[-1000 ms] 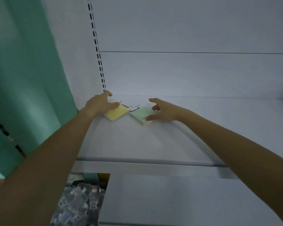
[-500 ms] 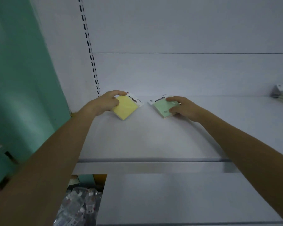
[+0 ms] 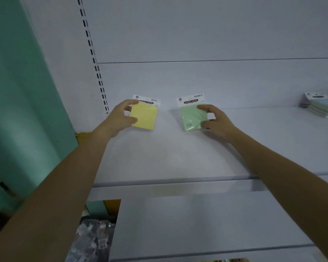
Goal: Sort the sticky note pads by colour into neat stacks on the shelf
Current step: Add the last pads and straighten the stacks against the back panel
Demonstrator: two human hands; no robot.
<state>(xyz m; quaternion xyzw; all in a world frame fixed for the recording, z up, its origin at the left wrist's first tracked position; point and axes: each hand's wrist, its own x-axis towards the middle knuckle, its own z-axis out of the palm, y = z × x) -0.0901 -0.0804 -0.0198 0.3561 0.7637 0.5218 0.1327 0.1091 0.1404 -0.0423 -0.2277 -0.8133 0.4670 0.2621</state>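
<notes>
I see the yellow pad (image 3: pixel 144 118) and the green pad (image 3: pixel 194 119) lying flat near the shelf's (image 3: pixel 169 157) back edge, well apart, each header card reading "STICKY NOTE". My left hand (image 3: pixel 121 118) pinches the yellow pad's left edge; my right hand (image 3: pixel 216 122) pinches the green pad's right edge. A mixed stack (image 3: pixel 320 106) sits toward the back right corner. White slotted back panel (image 3: pixel 197 35), teal wall (image 3: pixel 17 91) on the left.

Head camera looks forward and down, near the shelf (image 3: pixel 178 157)
</notes>
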